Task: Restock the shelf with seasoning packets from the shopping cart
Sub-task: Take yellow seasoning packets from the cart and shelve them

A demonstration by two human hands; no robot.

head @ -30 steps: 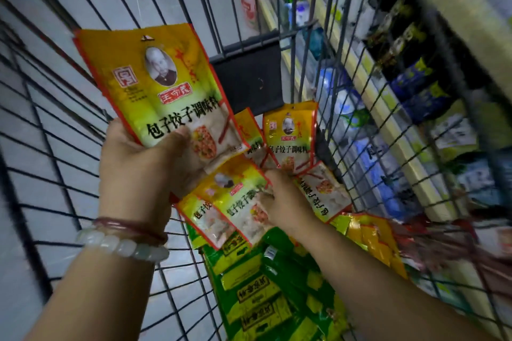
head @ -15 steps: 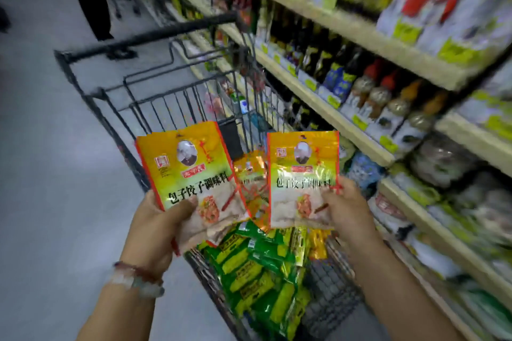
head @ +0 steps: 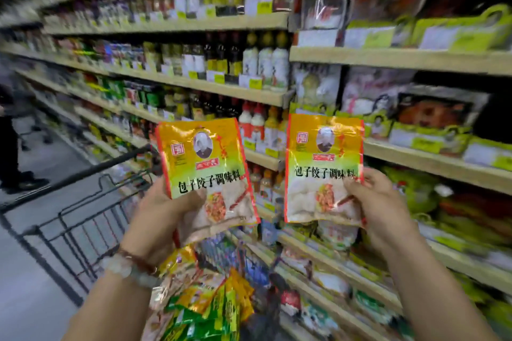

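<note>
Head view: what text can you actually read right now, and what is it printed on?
"包子饺子调味料": left packet, gripped by the left hand.
"包子饺子调味料": right packet, pinched by the right hand.
Red brand banners on both packets: too blurred.
Shelf price tags and bottle labels: too blurred.

Both hands raised, left (head: 166,216) and right (head: 379,210) gripping.

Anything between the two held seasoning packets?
Head view: the left packet and right packet don't touch, and nothing is held in the gap. Only shelved bottles show through it, behind.
</note>
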